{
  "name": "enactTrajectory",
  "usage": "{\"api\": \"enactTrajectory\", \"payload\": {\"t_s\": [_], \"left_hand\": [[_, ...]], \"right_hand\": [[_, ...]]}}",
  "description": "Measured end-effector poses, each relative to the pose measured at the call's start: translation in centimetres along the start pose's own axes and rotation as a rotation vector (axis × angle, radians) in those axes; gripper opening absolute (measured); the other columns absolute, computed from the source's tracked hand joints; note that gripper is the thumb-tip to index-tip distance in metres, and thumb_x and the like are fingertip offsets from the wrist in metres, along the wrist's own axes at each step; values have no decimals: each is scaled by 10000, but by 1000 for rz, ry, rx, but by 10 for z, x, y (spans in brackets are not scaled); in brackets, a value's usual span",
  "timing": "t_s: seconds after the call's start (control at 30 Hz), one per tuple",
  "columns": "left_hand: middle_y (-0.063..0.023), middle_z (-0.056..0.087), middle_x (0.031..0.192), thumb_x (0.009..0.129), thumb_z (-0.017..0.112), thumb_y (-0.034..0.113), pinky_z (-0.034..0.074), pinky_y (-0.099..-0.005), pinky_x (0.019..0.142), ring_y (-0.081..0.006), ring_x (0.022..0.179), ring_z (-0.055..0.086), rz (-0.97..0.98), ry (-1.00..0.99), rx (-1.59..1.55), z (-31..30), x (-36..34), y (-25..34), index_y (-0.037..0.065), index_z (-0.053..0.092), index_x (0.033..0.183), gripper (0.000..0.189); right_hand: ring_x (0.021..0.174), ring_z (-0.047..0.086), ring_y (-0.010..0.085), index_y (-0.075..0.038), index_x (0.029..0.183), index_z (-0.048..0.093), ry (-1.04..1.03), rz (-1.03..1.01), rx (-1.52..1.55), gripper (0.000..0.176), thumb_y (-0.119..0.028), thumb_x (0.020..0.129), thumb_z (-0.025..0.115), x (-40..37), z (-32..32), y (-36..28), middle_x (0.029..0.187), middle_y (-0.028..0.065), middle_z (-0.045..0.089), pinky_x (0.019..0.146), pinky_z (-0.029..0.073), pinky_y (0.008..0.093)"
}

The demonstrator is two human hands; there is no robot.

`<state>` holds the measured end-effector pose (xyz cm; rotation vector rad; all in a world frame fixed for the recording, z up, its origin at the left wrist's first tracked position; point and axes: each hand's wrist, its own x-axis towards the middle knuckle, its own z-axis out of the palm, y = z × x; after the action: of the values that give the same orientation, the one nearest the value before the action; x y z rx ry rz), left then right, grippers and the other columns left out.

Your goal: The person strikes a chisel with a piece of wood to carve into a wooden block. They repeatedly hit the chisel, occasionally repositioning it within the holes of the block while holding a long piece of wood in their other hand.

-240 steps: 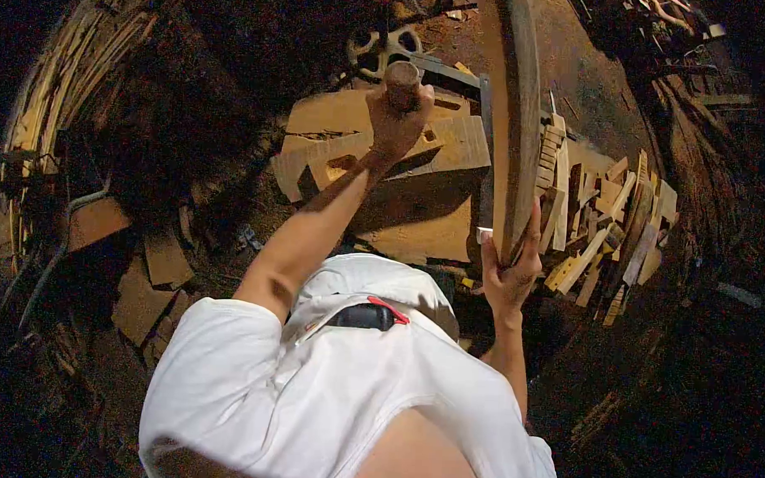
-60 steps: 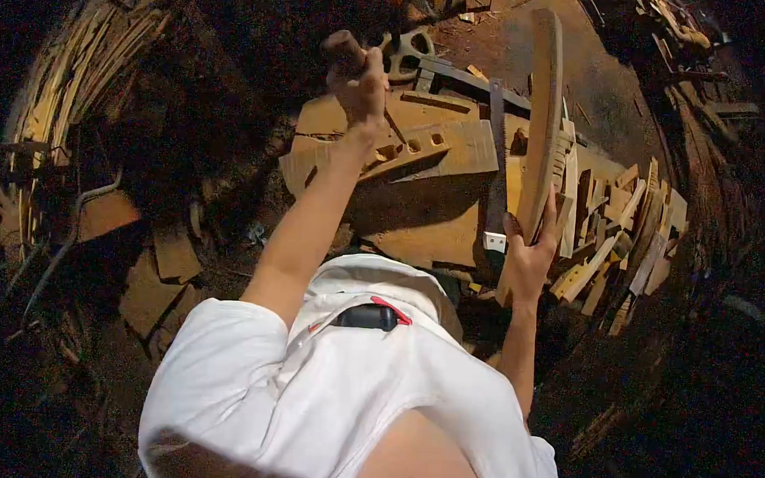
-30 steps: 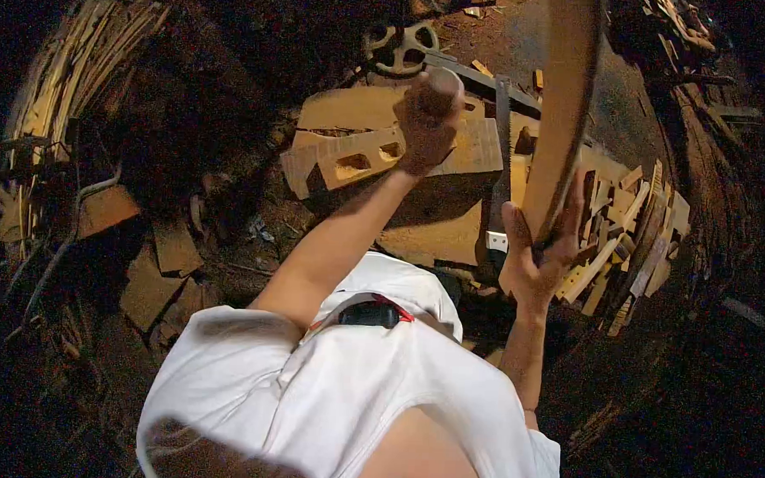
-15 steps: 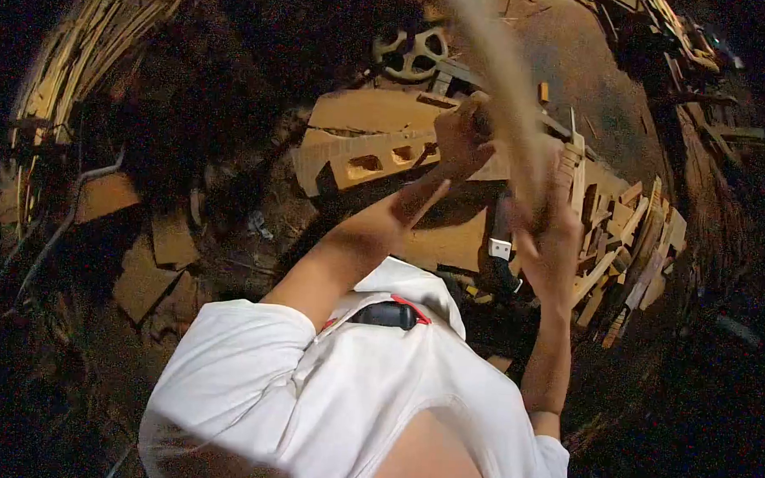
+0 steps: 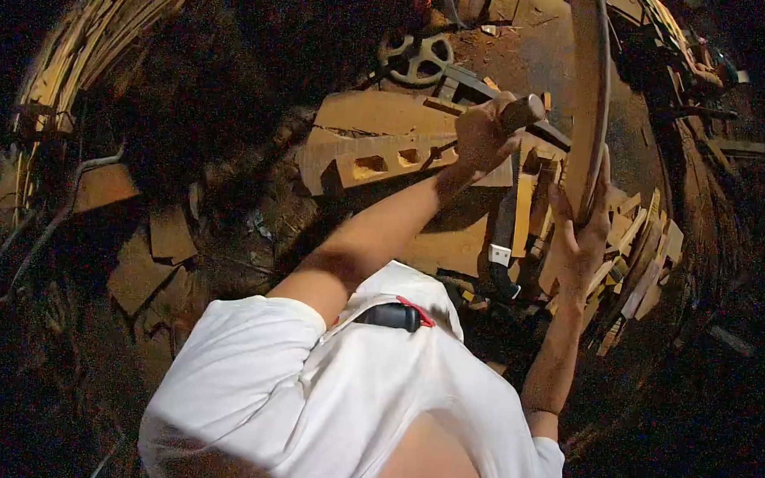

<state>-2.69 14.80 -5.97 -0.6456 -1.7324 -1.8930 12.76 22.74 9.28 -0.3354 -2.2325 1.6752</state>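
My left hand is closed around a chisel. Its thick rounded butt sticks out above the fist, and the thin dark shaft slants down to the left. Below it lies a wooden block with rectangular holes cut along its face; the shaft reaches over the holes at its right end. My right hand grips the lower end of a long, curved piece of wood, which stands nearly upright and runs out of view at the top. Both hands are apart from each other.
A spoked wheel lies beyond the block. Near my right hand are a black-handled tool with a white collar and a heap of wood offcuts. Thin wood strips stand at far left. Flat boards lie on the left.
The curved wood, blurred and leaning left before, has swung right and now stands nearly upright. My right hand moved right with it. My left hand shifted slightly right with the chisel.
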Motion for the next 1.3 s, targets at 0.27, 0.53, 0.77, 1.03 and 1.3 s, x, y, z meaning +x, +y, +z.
{"api": "enactTrajectory", "payload": {"t_s": [0.27, 0.53, 0.77, 1.03, 1.3], "left_hand": [[-107, 554, 616, 908, 652, 382, 483, -395, 539, -305, 533, 566, -232, -241, 310, -8, 12, 7, 107, 582, 941, 286], [-141, 674, 737, 873, 649, 382, 510, -401, 645, -272, 663, 633, -243, -27, -91, -8, 18, -31, 42, 661, 956, 350], [-29, 610, 790, 945, 600, 324, 479, -437, 637, -245, 642, 579, -569, -15, 444, -61, 40, -127, 25, 581, 1023, 310], [-8, 545, 717, 938, 718, 376, 452, -278, 490, -92, 529, 503, -633, 380, -333, -113, 51, -25, 118, 491, 937, 343], [6, 500, 696, 953, 694, 380, 455, -261, 553, -89, 562, 504, -527, 304, -317, -89, 50, 10, 117, 490, 975, 333]], "right_hand": [[1043, 699, 278, -104, 1541, 377, -19, -47, -398, 735, -115, 868, 674, 4, -3, 16, 1224, 218, 681, 882, 524, 351], [1153, 644, 281, -72, 1555, 341, -37, 37, -386, 767, -47, 866, 679, -10, -2, 28, 1329, 186, 625, 981, 498, 368], [1132, 642, 208, -105, 1554, 356, 3, 122, -213, 783, -84, 844, 687, -45, -3, 84, 1362, 187, 617, 961, 508, 354], [1109, 644, 208, -116, 1543, 373, 52, 222, -130, 774, -105, 846, 708, -65, -6, 80, 1316, 165, 641, 969, 502, 351], [1176, 609, 235, -119, 1569, 327, 40, 256, -176, 738, -39, 900, 627, -63, -2, 76, 1452, 158, 511, 999, 533, 384]]}}
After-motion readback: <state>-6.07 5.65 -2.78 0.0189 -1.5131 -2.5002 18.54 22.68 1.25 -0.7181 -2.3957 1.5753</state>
